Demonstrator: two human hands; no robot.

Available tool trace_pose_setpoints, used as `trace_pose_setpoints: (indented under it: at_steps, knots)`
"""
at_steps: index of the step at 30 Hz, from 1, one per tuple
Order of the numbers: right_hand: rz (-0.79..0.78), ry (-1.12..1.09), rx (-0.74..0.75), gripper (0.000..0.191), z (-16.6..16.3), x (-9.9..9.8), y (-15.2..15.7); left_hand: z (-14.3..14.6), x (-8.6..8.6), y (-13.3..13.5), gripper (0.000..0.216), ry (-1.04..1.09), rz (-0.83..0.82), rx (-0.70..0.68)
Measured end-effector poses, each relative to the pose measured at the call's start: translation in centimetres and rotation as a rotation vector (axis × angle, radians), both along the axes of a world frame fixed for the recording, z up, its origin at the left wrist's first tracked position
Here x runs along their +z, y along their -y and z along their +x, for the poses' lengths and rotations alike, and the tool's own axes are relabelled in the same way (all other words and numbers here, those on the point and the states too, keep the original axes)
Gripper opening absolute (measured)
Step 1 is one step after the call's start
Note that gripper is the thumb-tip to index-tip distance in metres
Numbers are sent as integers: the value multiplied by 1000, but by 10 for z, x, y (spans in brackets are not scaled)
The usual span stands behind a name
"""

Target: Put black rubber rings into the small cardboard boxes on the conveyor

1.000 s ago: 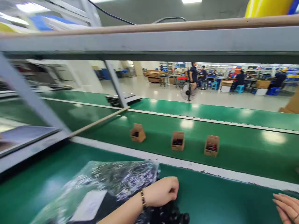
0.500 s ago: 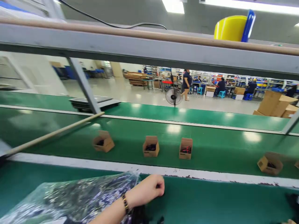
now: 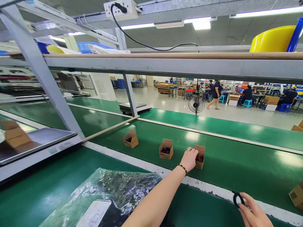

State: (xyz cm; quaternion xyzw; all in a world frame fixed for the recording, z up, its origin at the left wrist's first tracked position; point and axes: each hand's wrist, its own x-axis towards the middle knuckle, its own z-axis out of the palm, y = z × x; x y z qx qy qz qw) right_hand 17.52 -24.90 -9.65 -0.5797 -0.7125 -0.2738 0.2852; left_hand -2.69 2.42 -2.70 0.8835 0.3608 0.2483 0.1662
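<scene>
My left hand (image 3: 190, 158), a beaded bracelet at its wrist, reaches across the white strip to an open cardboard box (image 3: 200, 163). Its curled fingers grip the box's left wall; the fingertips are partly hidden. Inside that box lie dark items and something red. Lower right, my right hand (image 3: 254, 210) pinches a black ring (image 3: 238, 200) between thumb and fingers, above the white strip. Beneath my left forearm is a clear plastic bag (image 3: 127, 179) with dark contents and a white label.
Two more open boxes, one middle (image 3: 166, 149) and one farther left (image 3: 131, 139), stand on the green belt (image 3: 227, 157). Another box (image 3: 297, 195) is at the right edge. A wooden stick (image 3: 111, 128) crosses the belt by a scale (image 3: 38, 145). A shelf beam (image 3: 165, 65) spans above.
My left hand has moved from above the bag to the box with the red item. My right hand has come into view with the black ring. The view has turned left.
</scene>
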Motion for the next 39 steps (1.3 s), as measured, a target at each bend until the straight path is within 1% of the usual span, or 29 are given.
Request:
trace_pose_setpoints:
  at_steps: [3,5,7,9,11,13,15,17,19,21,23,27,28,30,33,35,37,39]
  knots:
    - [37,64,20,24,-20,25,-45,-13,-11,-5,40,30,-22,44]
    - [56,82,45,29,-35,39,-78,-14,-15,-4,38,51,-33,52]
    - [60,96,78,30,-46,48,-113,-9,-19,-1,34,65,-36,36]
    - [43,126,88,30,-51,52,-146,0,-21,3,33,69,-38,10]
    - [-25,175,63,30,-49,50,-174,10,-23,6,34,66,-40,-13]
    - [-115,222,29,30,-42,47,-196,17,-22,7,35,60,-41,-30]
    - [-188,254,17,28,-36,45,-211,17,-19,4,37,52,-42,-35]
    - [-253,279,25,26,-35,44,-222,12,-15,-1,42,44,-47,-20]
    - [-333,303,39,25,-40,44,-231,2,-12,-8,50,27,-60,25]
    - [-418,312,46,25,-50,42,-239,-11,-12,-13,50,-18,-86,90]
    - [-503,309,44,24,-60,40,-246,-25,-15,-16,42,-111,-134,135]
    - [-625,283,26,30,-78,39,-252,-46,-23,-12,15,-317,-227,143]
    - [-639,273,20,32,-81,40,-252,-48,-23,-11,12,-338,-227,151]
    - [-654,252,11,35,-87,43,-253,-50,-17,-11,12,-338,-197,183]
    - [-663,230,12,39,-93,46,-254,-49,2,-20,23,-297,-132,241]
    - [-665,223,18,41,-98,47,-255,-50,13,-30,26,-289,-107,284]
    - [-658,220,26,45,-105,47,-258,-53,15,-39,24,-319,-110,330]
    - [-644,217,36,48,-113,47,-261,-60,8,-44,29,-374,-134,363]
